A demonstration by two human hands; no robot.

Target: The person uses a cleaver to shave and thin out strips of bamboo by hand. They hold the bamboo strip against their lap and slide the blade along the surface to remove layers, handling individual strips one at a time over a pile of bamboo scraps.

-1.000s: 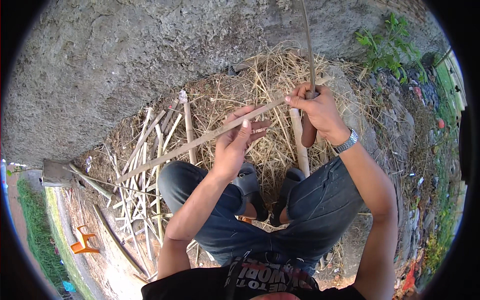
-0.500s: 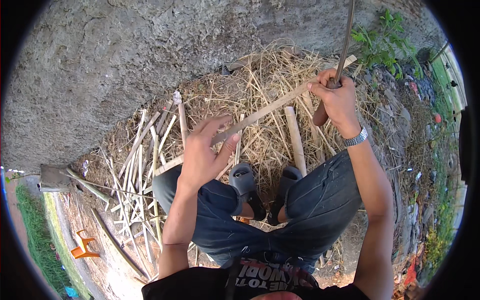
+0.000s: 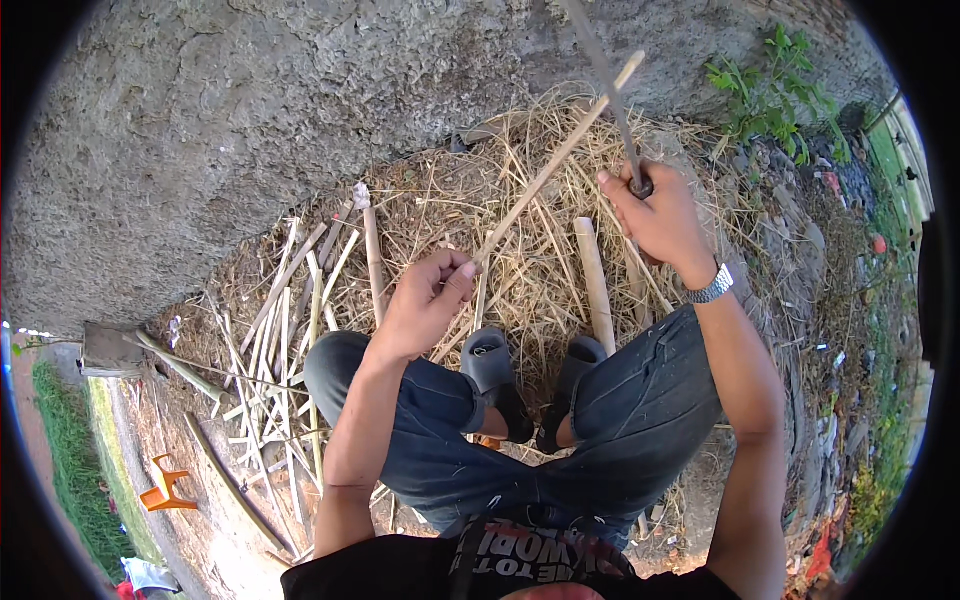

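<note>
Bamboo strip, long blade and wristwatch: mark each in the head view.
Bamboo strip (image 3: 545, 180), head view, mid-length of the strip between the hands.
Long blade (image 3: 605, 75), head view, flat of the blade above the right hand.
Wristwatch (image 3: 710, 288), head view, metal band on the right wrist.

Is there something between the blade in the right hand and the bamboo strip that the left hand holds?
Nothing visible. The right hand grips the blade, which crosses the bamboo strip near its far end. The left hand pinches the strip's near end. Only straw lies below.
</note>
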